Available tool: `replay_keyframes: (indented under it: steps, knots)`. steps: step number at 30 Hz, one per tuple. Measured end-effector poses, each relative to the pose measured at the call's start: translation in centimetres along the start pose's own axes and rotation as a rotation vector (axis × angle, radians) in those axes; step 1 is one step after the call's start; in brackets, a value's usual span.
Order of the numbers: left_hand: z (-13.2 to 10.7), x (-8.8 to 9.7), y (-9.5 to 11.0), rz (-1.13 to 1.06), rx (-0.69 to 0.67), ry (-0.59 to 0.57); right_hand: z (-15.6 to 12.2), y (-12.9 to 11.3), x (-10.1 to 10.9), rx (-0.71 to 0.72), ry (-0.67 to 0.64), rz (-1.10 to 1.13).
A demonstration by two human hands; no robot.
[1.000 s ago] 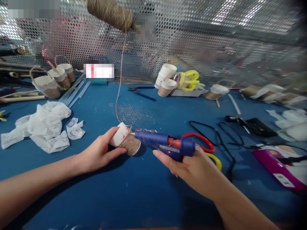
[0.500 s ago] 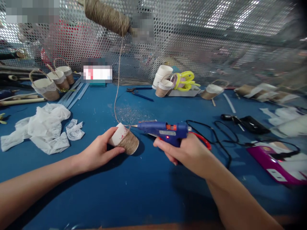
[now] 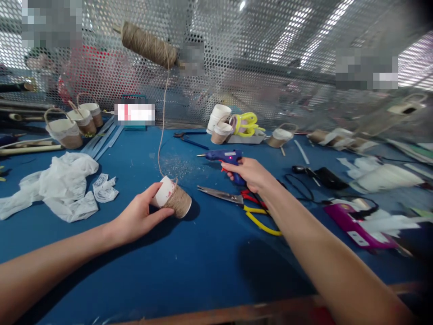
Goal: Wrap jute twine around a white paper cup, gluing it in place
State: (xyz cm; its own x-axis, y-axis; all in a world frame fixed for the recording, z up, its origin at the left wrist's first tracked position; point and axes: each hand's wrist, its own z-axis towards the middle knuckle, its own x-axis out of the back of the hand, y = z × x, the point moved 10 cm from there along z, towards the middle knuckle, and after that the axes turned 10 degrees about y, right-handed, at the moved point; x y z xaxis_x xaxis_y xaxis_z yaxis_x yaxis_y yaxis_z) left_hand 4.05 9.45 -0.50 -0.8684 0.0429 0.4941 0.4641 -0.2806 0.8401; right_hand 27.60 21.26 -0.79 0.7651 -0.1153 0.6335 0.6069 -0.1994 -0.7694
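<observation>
Gripping a small white cup part-wrapped in brown twine (image 3: 175,197) in the left hand (image 3: 137,214), and a blue glue gun with a red trigger (image 3: 223,156) in the right hand (image 3: 249,174).
Half-curled on the left around the cup, tilted low at the blue tabletop (image 3: 203,262) and joined by a thin brown strand (image 3: 164,104) to the brown twine spool (image 3: 147,44) above. Curled tightly on the right around the glue gun, pointing leftward, apart from the cup, beyond silver-bladed scissors with red and yellow handles (image 3: 221,195).
</observation>
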Motion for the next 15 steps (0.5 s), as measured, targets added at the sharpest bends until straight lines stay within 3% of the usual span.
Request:
replay_keyframes:
  steps: [8, 15]
  knots:
    - [-0.3, -0.2, 0.3, -0.035, -0.004, -0.026, 0.5, 0.4, -1.8, 0.011, 0.008, -0.276]
    - [-0.3, -0.3, 0.4, -0.014, -0.009, -0.028, -0.6, -2.4, -1.5, 0.145, 0.106, -0.341]
